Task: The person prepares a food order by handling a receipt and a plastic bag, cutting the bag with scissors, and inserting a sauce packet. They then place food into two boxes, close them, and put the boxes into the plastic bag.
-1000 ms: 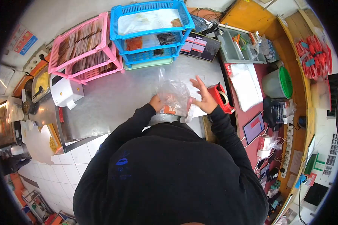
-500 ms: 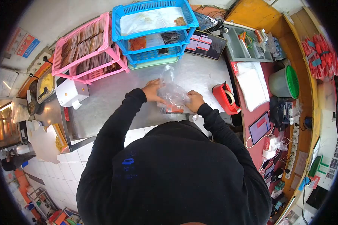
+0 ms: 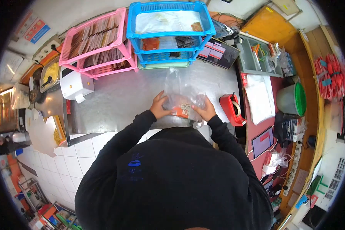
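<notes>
A clear plastic bag (image 3: pixel 176 85) stands loosely on the near part of the steel table, its top end pointing away from me. Through its lower part shows an orange and white printed package (image 3: pixel 181 111). My left hand (image 3: pixel 161 106) grips the bag at its left side, fingers bent against the film. On the opposite side my right hand (image 3: pixel 206 110) holds the bag, thumb over the package's right end. A red tape dispenser (image 3: pixel 229 107) with a roll of tape sits to the right of my right hand.
At the back of the steel table (image 3: pixel 115 99) stand a pink rack (image 3: pixel 128 50) of packets and a blue tiered rack (image 3: pixel 208 28). A white label printer (image 3: pixel 76 86) is at left. Right of the table are a dark-framed screen (image 3: pixel 228 57), a grey tray (image 3: pixel 249 67) and a tablet (image 3: pixel 262 142).
Both hands have moved slightly toward me and farther apart along the bag. More of the orange and white package shows between them. The whole view has shifted a little.
</notes>
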